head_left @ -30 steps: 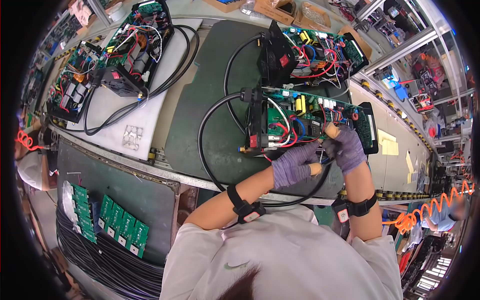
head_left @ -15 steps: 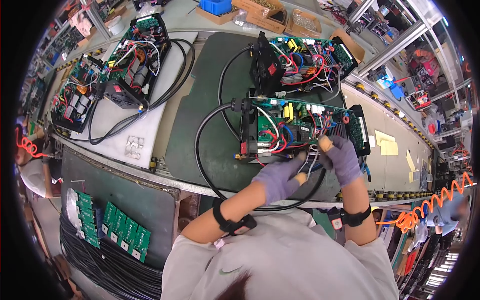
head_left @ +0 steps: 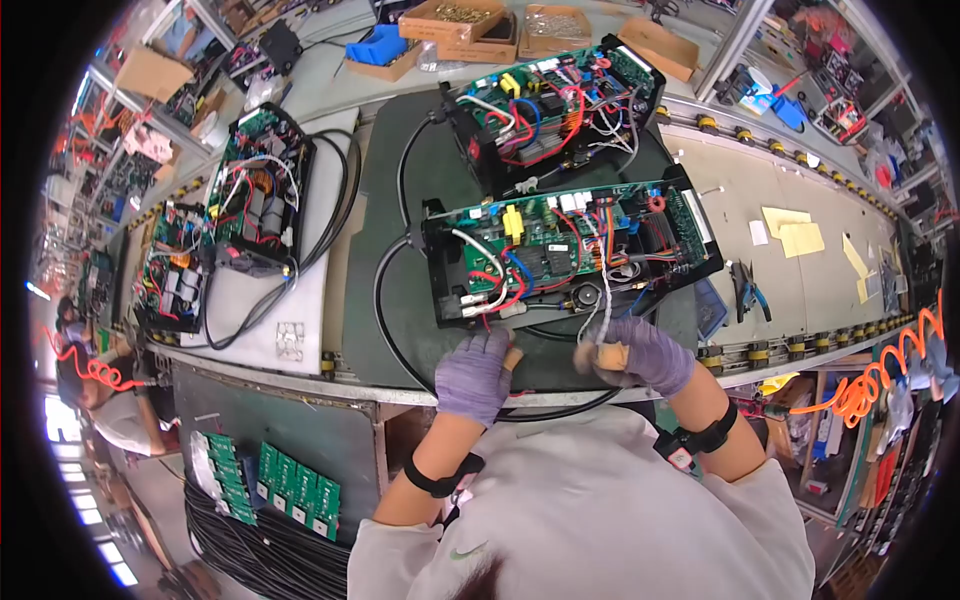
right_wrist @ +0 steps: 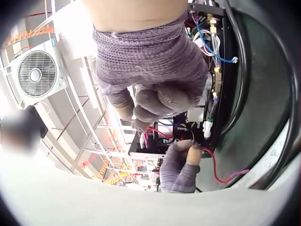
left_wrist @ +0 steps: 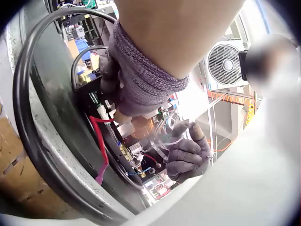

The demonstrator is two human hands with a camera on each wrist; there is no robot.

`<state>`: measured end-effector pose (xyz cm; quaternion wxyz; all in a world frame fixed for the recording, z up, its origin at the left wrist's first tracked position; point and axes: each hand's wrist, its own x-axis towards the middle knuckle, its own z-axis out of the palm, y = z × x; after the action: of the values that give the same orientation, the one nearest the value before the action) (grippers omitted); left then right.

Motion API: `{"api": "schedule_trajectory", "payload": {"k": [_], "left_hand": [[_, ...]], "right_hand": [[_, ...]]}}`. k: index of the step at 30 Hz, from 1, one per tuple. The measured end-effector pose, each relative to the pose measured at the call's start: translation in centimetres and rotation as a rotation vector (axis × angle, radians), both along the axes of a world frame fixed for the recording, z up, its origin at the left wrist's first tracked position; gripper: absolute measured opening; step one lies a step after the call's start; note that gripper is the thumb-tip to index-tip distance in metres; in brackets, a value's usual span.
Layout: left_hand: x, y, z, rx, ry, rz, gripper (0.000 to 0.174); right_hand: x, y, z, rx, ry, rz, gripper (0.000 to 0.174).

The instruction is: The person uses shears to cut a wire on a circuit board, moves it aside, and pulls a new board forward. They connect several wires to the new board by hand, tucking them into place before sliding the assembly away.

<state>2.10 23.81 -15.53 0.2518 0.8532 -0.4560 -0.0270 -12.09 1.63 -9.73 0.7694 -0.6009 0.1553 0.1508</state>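
Note:
An opened black chassis with a green circuit board lies before the person in the head view. The gloved left hand is at its front left corner; in the right wrist view, the left hand's thumb and finger pinch a red wire, whose purple end hangs free. Twisted white wires run from the board to the right hand, which pinches them in front of the chassis, its fingertips blurred. The left wrist view shows the right hand's fingers curled, thumb against forefinger.
A second open chassis sits directly behind. Black cable loops left and in front. Two more units lie on the left; pliers and yellow papers are at right. Cartons stand at the back.
Both hands have moved apart and toward the person, the left one leftward to the chassis corner. The right hand has drawn the white wires out over the chassis front. The head view has shifted.

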Motion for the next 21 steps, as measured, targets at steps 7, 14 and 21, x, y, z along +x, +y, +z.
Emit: {"api": "schedule_trajectory", "payload": {"k": [7,14,21], "left_hand": [[-0.4,-0.2,0.5,-0.611,0.906,0.057,0.028],[-2.1,-2.7,2.4,-0.836,1.268,0.159,0.033],[-1.8,-2.8,1.6,-0.840,1.285,0.218,0.038]], "right_hand": [[-1.7,1.7,1.8,-1.121,-0.185,-0.542,0.027],[-0.7,3.6,1.5,-1.588,-0.603,-0.306,0.025],[1.1,2.9,3.1,-1.234,-0.855,-0.077,0.017]]}}
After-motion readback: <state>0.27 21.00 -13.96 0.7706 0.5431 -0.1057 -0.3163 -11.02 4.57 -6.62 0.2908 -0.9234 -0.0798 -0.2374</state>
